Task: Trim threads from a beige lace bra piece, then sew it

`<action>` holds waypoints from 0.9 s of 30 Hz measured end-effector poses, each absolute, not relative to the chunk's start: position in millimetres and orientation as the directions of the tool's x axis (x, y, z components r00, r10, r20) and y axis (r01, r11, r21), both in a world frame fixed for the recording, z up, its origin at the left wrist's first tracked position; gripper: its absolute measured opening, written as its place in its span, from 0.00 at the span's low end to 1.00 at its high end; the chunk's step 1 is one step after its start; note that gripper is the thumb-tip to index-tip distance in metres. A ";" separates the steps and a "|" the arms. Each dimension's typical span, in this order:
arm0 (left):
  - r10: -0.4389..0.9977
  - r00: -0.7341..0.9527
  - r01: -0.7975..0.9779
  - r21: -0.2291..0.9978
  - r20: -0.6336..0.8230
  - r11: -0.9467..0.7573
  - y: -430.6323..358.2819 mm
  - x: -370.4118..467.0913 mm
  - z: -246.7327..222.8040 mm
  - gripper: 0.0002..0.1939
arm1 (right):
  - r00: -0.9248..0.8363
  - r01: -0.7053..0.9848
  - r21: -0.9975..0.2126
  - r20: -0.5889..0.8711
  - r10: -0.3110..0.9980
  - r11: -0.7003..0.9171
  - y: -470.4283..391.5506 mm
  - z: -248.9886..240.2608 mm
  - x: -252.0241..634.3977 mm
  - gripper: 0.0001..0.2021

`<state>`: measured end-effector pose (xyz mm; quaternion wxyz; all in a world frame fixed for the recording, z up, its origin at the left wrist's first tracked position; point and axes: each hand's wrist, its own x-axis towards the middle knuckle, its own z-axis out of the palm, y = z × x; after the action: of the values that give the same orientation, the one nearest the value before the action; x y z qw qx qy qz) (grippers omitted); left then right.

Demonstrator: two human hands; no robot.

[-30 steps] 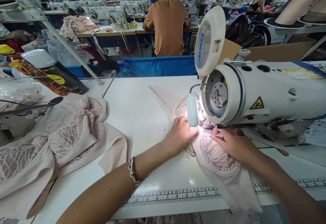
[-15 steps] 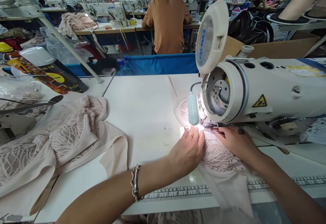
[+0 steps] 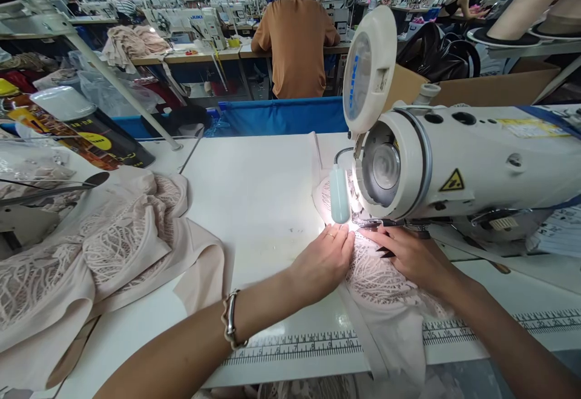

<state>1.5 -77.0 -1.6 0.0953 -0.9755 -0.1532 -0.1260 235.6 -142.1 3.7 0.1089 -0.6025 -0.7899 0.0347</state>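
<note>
A pale pink lace garment (image 3: 379,272) lies under the head of a white sewing machine (image 3: 481,157), whose round cover is flipped up. A small lamp (image 3: 339,196) lights the needle area. My left hand (image 3: 324,260) rests at the left edge of the lace, fingers extended side by side and pressing down just below the lamp. On the lace right of it is my right hand (image 3: 411,257), with fingers apart and a dark pointed object, perhaps small scissors, between them. Its grip is partly hidden.
More lace garments (image 3: 127,247) are heaped on the left of the white table (image 3: 254,199). A spray can (image 3: 95,126) lies tilted behind them. A printed ruler (image 3: 299,347) runs along the front edge. Ahead, a person in a brown shirt (image 3: 297,48) sits beyond a blue cloth (image 3: 281,115).
The lace and both hands have shifted slightly left in view. My right hand's fingers have spread and reach further forward, and the dark points now show. The machine's inner disc has turned.
</note>
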 end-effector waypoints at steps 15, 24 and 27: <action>0.273 0.918 0.268 0.056 0.289 -0.962 -49.5 -8.0 4.1 0.19 | -0.237 0.945 -0.195 0.151 0.960 0.264 -140.0 -9.4 241.1 0.34; 0.372 0.876 0.329 0.185 0.306 -0.926 -66.5 4.0 9.6 0.17 | -0.261 0.914 -0.248 0.250 0.932 0.322 -138.1 -12.2 237.8 0.37; 0.404 0.856 0.292 0.343 0.322 -0.893 -82.9 11.1 6.5 0.11 | -0.269 0.912 -0.220 0.317 0.910 0.346 -139.9 -10.0 236.3 0.35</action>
<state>11.1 -82.9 6.5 -0.1423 -0.9528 -0.1827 -0.1961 236.3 -139.9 -10.0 0.1965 -0.5718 -0.7965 -0.0032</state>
